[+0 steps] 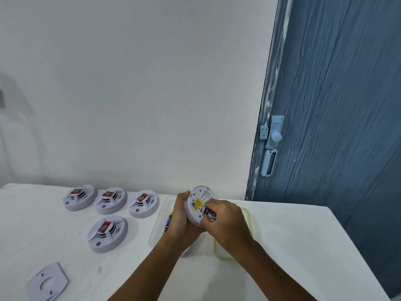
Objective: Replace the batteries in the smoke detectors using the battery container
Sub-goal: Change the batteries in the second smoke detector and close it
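My left hand [181,218] grips a round white smoke detector [198,203] by its rim, tilted with its back towards me; a yellow label shows on it. The fingertips of my right hand [227,222] pinch a battery [209,213] at the detector's open compartment. Under both hands lies the clear battery container [159,222], with a green-edged lid [219,253] beside it and a battery [168,223] showing inside. Several more detectors stand on the white table [293,246]: three in a row [110,200] and one in front [107,233].
A flat grey mounting plate [47,282] lies near the table's front left. A white wall runs behind the table. A blue door [336,127] with a pale lock [274,135] stands at the right, past the table's corner.
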`<state>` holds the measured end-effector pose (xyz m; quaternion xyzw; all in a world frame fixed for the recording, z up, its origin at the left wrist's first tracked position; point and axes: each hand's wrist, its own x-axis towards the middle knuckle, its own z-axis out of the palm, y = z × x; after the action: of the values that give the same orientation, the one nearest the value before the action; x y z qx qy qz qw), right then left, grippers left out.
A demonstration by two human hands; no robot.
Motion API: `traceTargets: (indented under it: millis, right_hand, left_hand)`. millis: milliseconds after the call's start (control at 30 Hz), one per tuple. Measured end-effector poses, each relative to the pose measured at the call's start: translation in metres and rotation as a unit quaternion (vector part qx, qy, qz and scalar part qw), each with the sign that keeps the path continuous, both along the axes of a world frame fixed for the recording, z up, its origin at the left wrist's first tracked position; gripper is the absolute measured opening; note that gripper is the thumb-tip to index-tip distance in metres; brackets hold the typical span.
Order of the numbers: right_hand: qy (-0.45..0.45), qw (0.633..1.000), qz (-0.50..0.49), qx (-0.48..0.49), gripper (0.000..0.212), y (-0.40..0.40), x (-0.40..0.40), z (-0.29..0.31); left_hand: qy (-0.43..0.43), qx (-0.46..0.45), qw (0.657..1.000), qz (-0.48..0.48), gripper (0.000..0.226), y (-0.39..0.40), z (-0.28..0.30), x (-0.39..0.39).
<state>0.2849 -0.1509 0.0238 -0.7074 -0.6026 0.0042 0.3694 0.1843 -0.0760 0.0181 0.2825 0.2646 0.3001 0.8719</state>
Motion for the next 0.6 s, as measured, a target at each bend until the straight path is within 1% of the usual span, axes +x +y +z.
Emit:
traceTargets:
  millis: [133, 233, 333, 433, 500, 533, 600]
  right_hand:
    - [0.004, 0.998, 0.015, 0.068, 0.028, 0.0, -0.001, -0.004]
    - [-0.028, 0.995, 0.062, 0.076, 0.033, -0.003, 0.0, -0.007]
    - [-0.031, 0.991, 0.107, 0.072, 0.031, -0.007, 0.008, -0.012]
    - [-0.034, 0.988, 0.125, 0.083, 0.025, -0.008, 0.017, -0.018]
    - [0.004, 0.987, 0.131, 0.089, 0.021, -0.008, 0.021, -0.02]
    - [0.053, 0.987, 0.125, 0.091, 0.019, -0.009, 0.021, -0.018]
    - [0.185, 0.975, 0.076, 0.1, 0.014, -0.012, 0.023, -0.014]
  left_hand:
    - [0.002, -0.01, 1.0, 0.009, 0.051, 0.001, -0.002, 0.0]
    - [0.006, -0.027, 0.999, 0.017, 0.049, 0.0, 0.001, -0.001]
    - [-0.004, -0.059, 0.998, 0.016, 0.048, 0.0, 0.003, -0.001]
    - [-0.006, -0.075, 0.997, 0.004, 0.049, 0.0, 0.003, -0.001]
    - [0.0, -0.071, 0.997, -0.002, 0.05, 0.0, 0.0, 0.0]
    - [-0.001, -0.069, 0.998, -0.005, 0.05, 0.001, 0.0, 0.0]
    - [-0.007, -0.072, 0.997, -0.004, 0.049, 0.002, -0.002, 0.001]
